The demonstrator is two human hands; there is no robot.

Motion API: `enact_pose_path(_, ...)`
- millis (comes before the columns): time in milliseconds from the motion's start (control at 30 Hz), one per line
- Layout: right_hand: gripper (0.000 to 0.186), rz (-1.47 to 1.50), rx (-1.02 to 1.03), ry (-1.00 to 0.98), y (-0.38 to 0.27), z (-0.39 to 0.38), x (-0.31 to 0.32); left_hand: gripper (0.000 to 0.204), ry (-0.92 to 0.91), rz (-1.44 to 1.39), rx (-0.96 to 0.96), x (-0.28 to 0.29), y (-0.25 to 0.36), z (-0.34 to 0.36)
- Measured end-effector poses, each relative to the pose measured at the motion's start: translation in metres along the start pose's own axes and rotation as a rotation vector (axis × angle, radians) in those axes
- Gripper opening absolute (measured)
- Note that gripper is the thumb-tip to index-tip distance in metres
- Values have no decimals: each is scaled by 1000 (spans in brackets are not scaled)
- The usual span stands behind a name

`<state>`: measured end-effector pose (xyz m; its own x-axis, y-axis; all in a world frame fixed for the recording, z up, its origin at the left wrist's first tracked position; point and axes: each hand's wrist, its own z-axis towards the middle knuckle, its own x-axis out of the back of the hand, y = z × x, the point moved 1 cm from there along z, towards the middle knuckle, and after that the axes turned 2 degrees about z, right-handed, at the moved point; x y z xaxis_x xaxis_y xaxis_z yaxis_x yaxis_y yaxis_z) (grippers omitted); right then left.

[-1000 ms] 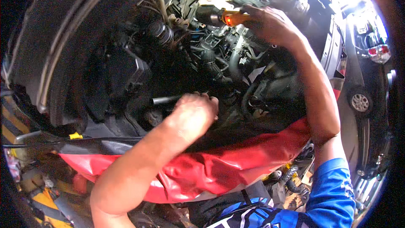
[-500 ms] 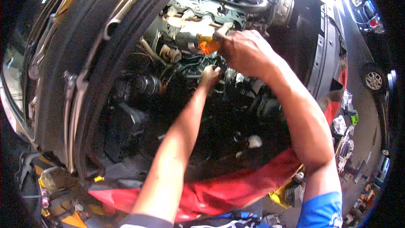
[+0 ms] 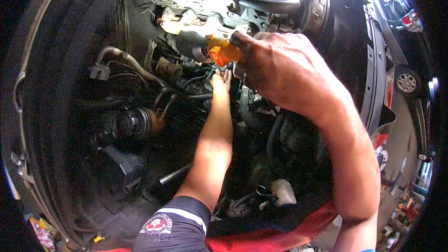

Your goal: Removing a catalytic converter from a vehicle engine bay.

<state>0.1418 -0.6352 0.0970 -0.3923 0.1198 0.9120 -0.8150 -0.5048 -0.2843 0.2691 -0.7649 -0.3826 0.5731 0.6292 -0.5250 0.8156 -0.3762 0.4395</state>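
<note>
In the upper middle of the head view, my right hand is wrapped round an orange-and-dark handheld light. It is held just below a brightly lit metal engine part. My left hand reaches from below into the engine bay, just under the light. Its fingers are stretched upward and slightly apart, touching or very near small dark fittings; I see nothing held in them. A dark hose runs to the left of that hand, and my fingertips are partly lost among the parts.
A dark engine bay surrounds both arms, with a round component, a metal tube and a pale cylinder. A red cover lies over the front edge. Another car's wheel is at the right.
My left hand has moved from low in the bay up to beneath the light. My view has shifted closer over the engine, showing more of its upper parts and less red cover.
</note>
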Motion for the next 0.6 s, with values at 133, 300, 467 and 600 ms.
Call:
enact_pose_path(133, 32, 4, 2, -70, -4, 8, 14, 29, 29, -147, -28, 1, 39, 8)
enact_pose_path(300, 40, -68, -19, -92, 6, 0, -3, 29, -37, -22, -82, -12, 14, -16)
enact_pose_path(467, 44, -63, 8, -105, 2, 2, -1, 20, -35, 112, -140, -5, 27, -8)
enact_pose_path(600, 45, -117, -44, -171, 5, 1, -3, 18, 10, 194, -204, -7, 15, -9)
